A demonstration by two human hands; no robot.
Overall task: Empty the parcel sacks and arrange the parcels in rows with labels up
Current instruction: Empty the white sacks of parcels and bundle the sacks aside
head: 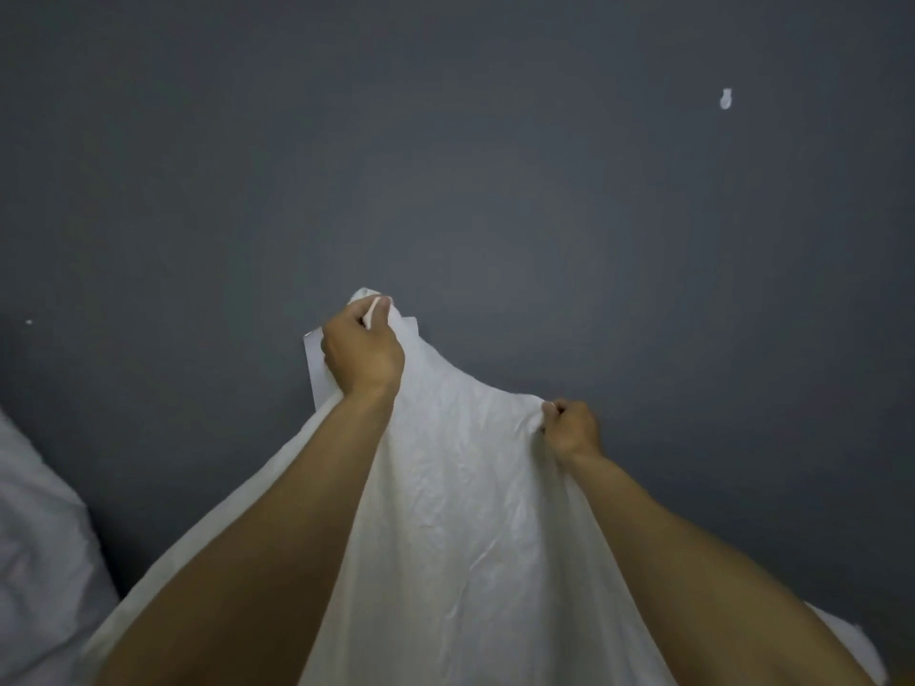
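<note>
A white, crinkled parcel sack [460, 512] hangs between my arms in front of a dark grey surface. My left hand [361, 351] grips a bunched corner of the sack at the top, with a flat white edge showing beside its knuckles. My right hand [572, 430] grips the sack's other upper edge, lower and to the right. The sack stretches from both fists down past the frame's bottom. No parcels are visible; whatever is inside the sack is hidden.
A second white sack or cloth [39, 547] lies at the lower left edge. A small white scrap [726, 99] sits on the dark grey surface [495, 165] at the upper right, and a tiny white speck [28, 321] at the left.
</note>
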